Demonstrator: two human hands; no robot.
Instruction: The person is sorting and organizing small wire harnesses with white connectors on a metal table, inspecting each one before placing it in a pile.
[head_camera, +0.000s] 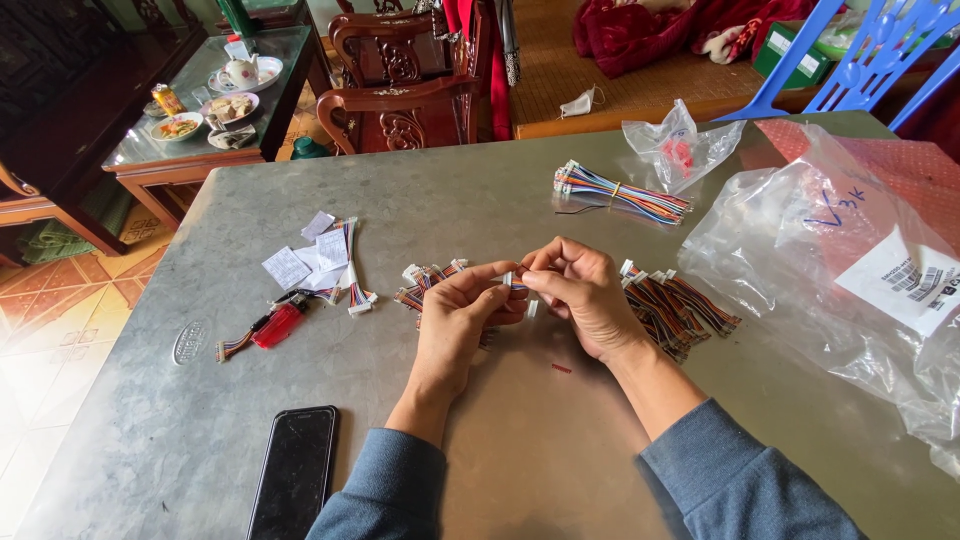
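Observation:
My left hand (462, 312) and my right hand (582, 291) meet over the middle of the grey table (480, 190). Together they pinch a small multicoloured wire cable with a white connector (513, 284) between their fingertips. Just left of my left hand lies a small pile of similar cables (428, 280). A larger heap of cables (678, 306) lies right beside my right hand. Both sleeves are blue-grey.
A tied cable bundle (620, 192) lies at the back. Clear plastic bags (840, 270) sit at right, a small one (682, 148) behind. Red lighter (278, 324), paper slips (308, 256), another cable (352, 268) at left. Black phone (295, 470) near the front edge. Wooden chair (400, 80) beyond.

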